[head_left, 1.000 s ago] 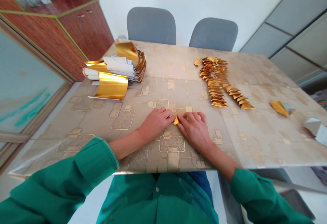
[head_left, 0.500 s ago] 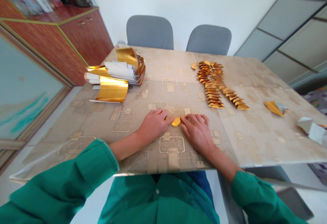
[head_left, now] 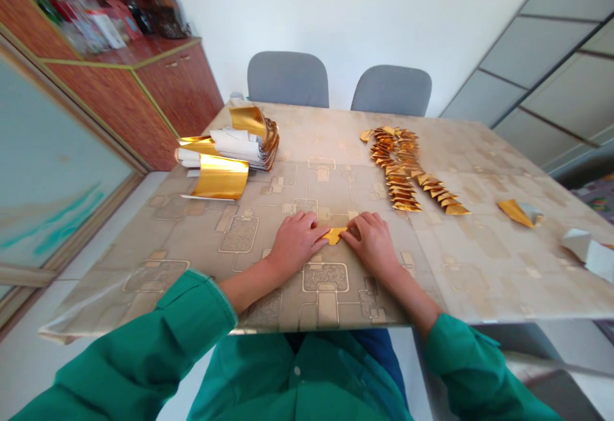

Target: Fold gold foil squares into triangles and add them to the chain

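A small folded piece of gold foil paper (head_left: 334, 236) lies low over the table between my two hands. My left hand (head_left: 298, 240) grips its left end, thumb and fingers pinched together. On its right end my right hand (head_left: 371, 242) pinches the paper in the same way. The middle of the piece shows between my fingertips; its ends are covered by them. To the upper left lies a stack of gold-and-white paper sheets (head_left: 223, 178). Rows of folded gold paper pieces (head_left: 403, 184) lie to the upper right.
A patterned cloth covers the table (head_left: 307, 309). Toward the right edge are a loose gold piece (head_left: 515, 213) and a white paper scrap (head_left: 590, 253). Two grey chairs (head_left: 288, 79) stand behind the table, with a wooden cabinet (head_left: 177, 82) at the back left.
The gold paper has gone from a rounded flat shape to a narrower one with its ends drawn out. My fingers have closed further around both ends. The camera view has shifted slightly.
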A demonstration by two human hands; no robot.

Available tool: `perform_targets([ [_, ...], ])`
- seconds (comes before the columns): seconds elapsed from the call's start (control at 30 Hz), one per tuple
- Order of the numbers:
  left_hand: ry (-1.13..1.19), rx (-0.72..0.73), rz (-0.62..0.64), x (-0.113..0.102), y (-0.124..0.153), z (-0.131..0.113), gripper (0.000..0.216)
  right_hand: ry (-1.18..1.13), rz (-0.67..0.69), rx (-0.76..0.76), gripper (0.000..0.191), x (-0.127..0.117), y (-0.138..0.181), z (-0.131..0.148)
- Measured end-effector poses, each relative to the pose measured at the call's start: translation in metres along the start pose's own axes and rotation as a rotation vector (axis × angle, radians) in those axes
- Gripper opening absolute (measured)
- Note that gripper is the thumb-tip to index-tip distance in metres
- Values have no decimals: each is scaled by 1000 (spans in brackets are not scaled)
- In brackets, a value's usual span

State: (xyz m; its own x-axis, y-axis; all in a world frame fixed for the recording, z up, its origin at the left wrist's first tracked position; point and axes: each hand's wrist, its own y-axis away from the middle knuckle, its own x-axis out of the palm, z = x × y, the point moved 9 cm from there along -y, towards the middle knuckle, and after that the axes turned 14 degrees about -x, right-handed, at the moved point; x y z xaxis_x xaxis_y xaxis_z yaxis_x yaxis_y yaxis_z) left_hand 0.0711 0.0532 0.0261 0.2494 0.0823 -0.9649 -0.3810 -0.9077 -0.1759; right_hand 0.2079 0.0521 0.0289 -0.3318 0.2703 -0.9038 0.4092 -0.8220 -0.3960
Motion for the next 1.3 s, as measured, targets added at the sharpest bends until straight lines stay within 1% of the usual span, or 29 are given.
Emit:
perform_targets([
  [0.1,144,-45,15,1,-3,9,26,-194,-40,38,15,4,0,-10],
  [0.17,248,-75,35,3,-6,16,26,-334,-45,44,17,7,0,-12],
  [0.23,373,-111,39,3,-11,23,18,-498,-51,30,16,8,-1,-11],
  [0.3,534,-152,51,3,-16,31,9,-636,-91,-20,13,3,-3,-8],
  [0.33,630,-175,70,3,-18,34,6,-672,-120,-57,12,-3,-4,-7],
  [0.4,817,-215,116,6,-23,38,5,-671,-178,-130,11,-17,-8,-7],
  [0.43,884,-226,119,5,-24,39,5,-643,-192,-162,9,-23,-11,-6],
  [0.47,918,-227,92,2,-26,40,5,-610,-193,-186,5,-28,-14,-6],
  [0.5,914,-211,38,-3,-26,39,6,-576,-181,-217,5,-32,-18,-4],
  [0.57,822,-131,-105,-18,-25,35,9,-503,-125,-293,28,-35,-27,4],
  [0.6,767,-79,-166,-25,-23,30,11,-475,-95,-331,33,-34,-32,10],
  [0.63,721,-29,-209,-30,-20,26,13,-462,-59,-372,31,-31,-36,17],
  [0.67,688,12,-238,-33,-17,23,15,-465,-28,-407,23,-27,-39,24],
  [0.7,669,40,-256,-35,-15,21,16,-485,-30,-417,13,-24,-43,28],
  [0.73,659,51,-268,-36,-13,20,17,-518,-43,-417,10,-22,-45,31],
  [0.77,655,52,-274,-36,-11,21,18,-556,-62,-411,11,-19,-46,32],
  [0.83,671,33,-272,-36,-10,25,18,-625,-97,-385,14,-15,-47,32],
  [0.9,719,-12,-243,-33,-11,31,17,-670,-121,-349,16,-11,-45,27],
  [1.0,825,-67,-124,-26,-16,37,11,-697,-148,-277,17,-9,-41,15],
  [1.07,881,-73,-31,-21,-19,37,10,-692,-154,-244,18,-9,-39,8],
  [1.13,903,-74,19,-19,-21,37,12,-690,-141,-222,18,-9,-37,5],
  [1.2,893,-89,14,-20,-21,38,13,-703,-114,-199,16,-8,-36,2],
  [1.3,864,-107,-35,-24,-20,41,13,-730,-118,-153,12,-10,-34,-5],
])
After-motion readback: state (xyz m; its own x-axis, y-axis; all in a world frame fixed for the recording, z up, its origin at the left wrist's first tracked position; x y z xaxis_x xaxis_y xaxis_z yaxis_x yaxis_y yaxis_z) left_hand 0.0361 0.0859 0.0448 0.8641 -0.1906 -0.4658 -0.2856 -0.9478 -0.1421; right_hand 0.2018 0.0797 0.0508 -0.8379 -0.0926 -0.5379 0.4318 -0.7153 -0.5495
